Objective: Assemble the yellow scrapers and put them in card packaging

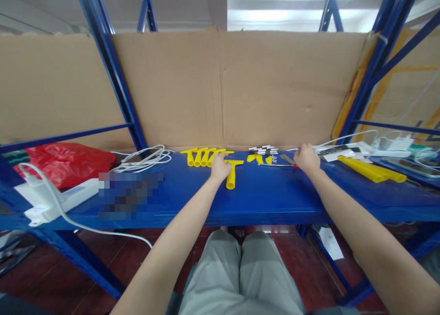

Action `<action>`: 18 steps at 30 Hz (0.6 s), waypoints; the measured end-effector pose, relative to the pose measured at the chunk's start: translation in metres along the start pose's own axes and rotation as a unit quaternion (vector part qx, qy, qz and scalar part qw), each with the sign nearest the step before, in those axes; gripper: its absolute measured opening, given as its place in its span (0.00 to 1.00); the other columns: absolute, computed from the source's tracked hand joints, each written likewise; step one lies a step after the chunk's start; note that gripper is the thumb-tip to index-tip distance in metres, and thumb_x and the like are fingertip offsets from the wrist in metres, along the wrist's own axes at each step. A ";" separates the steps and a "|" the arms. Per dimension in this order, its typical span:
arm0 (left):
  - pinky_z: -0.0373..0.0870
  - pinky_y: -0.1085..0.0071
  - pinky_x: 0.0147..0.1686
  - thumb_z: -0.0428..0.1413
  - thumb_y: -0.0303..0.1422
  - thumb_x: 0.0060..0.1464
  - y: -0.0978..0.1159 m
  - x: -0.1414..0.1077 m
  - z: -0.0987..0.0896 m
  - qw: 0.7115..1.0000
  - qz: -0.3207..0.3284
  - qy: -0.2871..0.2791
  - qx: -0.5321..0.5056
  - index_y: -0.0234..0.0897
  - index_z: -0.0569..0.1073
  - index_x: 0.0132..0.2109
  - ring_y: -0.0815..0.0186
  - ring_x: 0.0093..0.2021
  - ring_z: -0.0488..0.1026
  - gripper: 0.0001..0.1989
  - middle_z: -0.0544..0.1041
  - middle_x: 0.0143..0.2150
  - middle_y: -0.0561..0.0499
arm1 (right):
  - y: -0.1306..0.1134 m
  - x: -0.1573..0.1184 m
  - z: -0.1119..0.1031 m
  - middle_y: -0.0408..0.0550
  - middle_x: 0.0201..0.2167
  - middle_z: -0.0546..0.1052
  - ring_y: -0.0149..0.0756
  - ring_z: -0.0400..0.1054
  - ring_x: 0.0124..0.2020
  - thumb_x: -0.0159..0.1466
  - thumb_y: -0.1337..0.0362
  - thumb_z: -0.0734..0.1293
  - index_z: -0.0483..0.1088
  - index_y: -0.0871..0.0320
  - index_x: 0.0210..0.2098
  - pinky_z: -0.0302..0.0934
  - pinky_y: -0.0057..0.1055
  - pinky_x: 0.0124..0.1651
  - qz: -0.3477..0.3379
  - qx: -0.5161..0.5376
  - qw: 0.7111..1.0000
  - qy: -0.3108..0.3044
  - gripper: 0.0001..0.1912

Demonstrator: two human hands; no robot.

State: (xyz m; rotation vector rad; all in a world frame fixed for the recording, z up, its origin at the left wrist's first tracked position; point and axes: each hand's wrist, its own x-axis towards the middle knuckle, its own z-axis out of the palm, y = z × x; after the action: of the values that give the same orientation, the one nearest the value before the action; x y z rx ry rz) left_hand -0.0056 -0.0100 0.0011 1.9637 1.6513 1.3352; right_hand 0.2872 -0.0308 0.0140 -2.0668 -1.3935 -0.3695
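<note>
My left hand (220,167) is closed at the left end of a yellow T-shaped tube (231,176), whose round open end faces me. Several more yellow T-shaped pieces (198,157) lie in a row just left of that hand. Farther right, my right hand (307,158) is closed around the red handle of a thin screwdriver (279,165), its shaft pointing left along the blue shelf. Small yellow pieces (260,159) and a pile of black-and-white sticks (264,149) lie between my hands, near the cardboard.
Coiled white cable (147,159), a red plastic bag (70,164) and a white power strip (74,197) occupy the left of the blue shelf (268,200). Yellow tubes (364,169) lie at right. Cardboard (172,86) stands behind, between blue metal posts (120,81).
</note>
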 end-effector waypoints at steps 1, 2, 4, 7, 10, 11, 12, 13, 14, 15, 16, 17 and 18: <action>0.64 0.66 0.58 0.52 0.16 0.48 0.000 -0.001 0.001 1.000 -0.005 -0.005 -0.007 0.29 0.76 0.50 0.57 0.56 0.71 0.22 0.77 0.53 0.39 | -0.006 0.002 0.003 0.63 0.51 0.69 0.50 0.70 0.49 0.65 0.67 0.56 0.69 0.63 0.49 0.63 0.41 0.49 -0.035 -0.008 0.999 -0.016 0.16; 0.64 0.66 0.58 0.53 0.16 0.47 0.000 -0.001 0.002 1.000 -0.009 -0.011 -0.016 0.29 0.77 0.50 0.57 0.56 0.72 0.22 0.77 0.52 0.39 | -0.013 0.006 0.006 0.62 0.51 0.69 0.49 0.69 0.50 0.66 0.67 0.56 0.69 0.62 0.50 0.63 0.40 0.50 -0.069 -0.013 0.997 -0.034 0.17; 0.64 0.65 0.58 0.54 0.16 0.46 0.000 -0.001 0.005 0.999 -0.017 -0.013 -0.043 0.30 0.77 0.48 0.57 0.56 0.72 0.22 0.77 0.52 0.39 | -0.026 0.014 0.016 0.61 0.51 0.70 0.47 0.67 0.52 0.66 0.68 0.56 0.69 0.61 0.51 0.61 0.37 0.53 -0.133 -0.019 0.989 -0.064 0.17; 0.66 0.65 0.57 0.53 0.15 0.45 -0.001 -0.001 0.007 0.993 -0.040 -0.006 -0.113 0.31 0.78 0.47 0.57 0.55 0.72 0.21 0.77 0.52 0.40 | -0.046 0.027 0.030 0.60 0.52 0.70 0.45 0.64 0.56 0.66 0.68 0.56 0.68 0.62 0.53 0.57 0.36 0.57 -0.183 -0.032 0.977 -0.105 0.19; 0.68 0.67 0.53 0.52 0.14 0.44 0.000 -0.001 0.007 0.978 -0.083 0.003 -0.193 0.31 0.78 0.45 0.58 0.52 0.74 0.21 0.78 0.49 0.41 | -0.065 0.036 0.039 0.62 0.57 0.68 0.49 0.61 0.59 0.68 0.64 0.56 0.65 0.60 0.59 0.56 0.44 0.58 -0.153 -0.051 0.978 -0.135 0.22; 0.68 0.68 0.53 0.52 0.14 0.44 0.002 -0.001 0.006 0.971 -0.095 0.007 -0.219 0.31 0.78 0.45 0.59 0.51 0.74 0.21 0.78 0.49 0.42 | -0.070 0.038 0.041 0.62 0.58 0.67 0.50 0.60 0.60 0.68 0.63 0.55 0.64 0.59 0.60 0.55 0.47 0.58 -0.140 -0.055 0.978 -0.144 0.22; 0.68 0.68 0.53 0.52 0.14 0.43 0.004 -0.002 0.005 0.964 -0.107 0.015 -0.242 0.32 0.78 0.43 0.59 0.52 0.74 0.21 0.79 0.48 0.42 | -0.074 0.040 0.042 0.62 0.59 0.66 0.51 0.59 0.61 0.69 0.62 0.55 0.64 0.58 0.61 0.54 0.49 0.58 -0.128 -0.059 0.978 -0.153 0.23; 0.68 0.68 0.53 0.52 0.14 0.43 0.006 -0.002 0.004 0.958 -0.123 0.020 -0.259 0.33 0.78 0.42 0.60 0.52 0.74 0.20 0.79 0.48 0.43 | -0.079 0.042 0.042 0.62 0.59 0.66 0.52 0.59 0.61 0.69 0.61 0.55 0.64 0.57 0.61 0.53 0.52 0.59 -0.116 -0.062 0.978 -0.161 0.23; 0.68 0.68 0.53 0.52 0.13 0.43 0.008 -0.003 0.002 0.952 -0.141 0.019 -0.272 0.34 0.78 0.40 0.60 0.52 0.74 0.20 0.79 0.47 0.44 | -0.083 0.044 0.043 0.63 0.59 0.67 0.52 0.58 0.62 0.69 0.60 0.55 0.65 0.58 0.60 0.52 0.53 0.59 -0.100 -0.067 0.979 -0.167 0.23; 0.68 0.68 0.52 0.52 0.14 0.43 0.010 -0.003 0.000 0.945 -0.161 0.016 -0.286 0.35 0.77 0.39 0.61 0.51 0.74 0.19 0.79 0.47 0.45 | -0.086 0.046 0.044 0.63 0.59 0.67 0.53 0.58 0.62 0.69 0.60 0.55 0.66 0.59 0.59 0.51 0.55 0.59 -0.080 -0.071 0.979 -0.171 0.23; 0.69 0.67 0.51 0.52 0.14 0.43 0.012 -0.004 -0.002 0.936 -0.179 0.009 -0.302 0.35 0.77 0.37 0.60 0.51 0.74 0.17 0.79 0.47 0.46 | -0.090 0.049 0.045 0.65 0.58 0.68 0.53 0.58 0.62 0.69 0.59 0.56 0.67 0.61 0.59 0.50 0.56 0.59 -0.058 -0.076 0.980 -0.172 0.23; 0.70 0.67 0.50 0.52 0.15 0.43 0.013 -0.004 -0.003 0.928 -0.194 0.006 -0.318 0.36 0.77 0.37 0.60 0.51 0.74 0.16 0.79 0.48 0.46 | -0.093 0.051 0.047 0.66 0.57 0.69 0.54 0.59 0.61 0.69 0.58 0.56 0.68 0.62 0.58 0.49 0.57 0.60 -0.036 -0.080 0.981 -0.172 0.24; 0.70 0.66 0.49 0.53 0.16 0.43 0.014 -0.005 -0.005 0.920 -0.207 0.008 -0.333 0.36 0.76 0.36 0.60 0.51 0.74 0.16 0.79 0.48 0.46 | -0.096 0.054 0.049 0.67 0.56 0.70 0.55 0.60 0.61 0.68 0.57 0.57 0.68 0.64 0.58 0.48 0.58 0.60 -0.018 -0.082 0.982 -0.171 0.24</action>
State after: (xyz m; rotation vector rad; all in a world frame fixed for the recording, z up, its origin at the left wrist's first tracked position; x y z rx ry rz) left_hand 0.0004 -0.0207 0.0114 1.1422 1.2714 1.4719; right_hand 0.2170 0.0642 0.0366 -2.3241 -1.6480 -0.1505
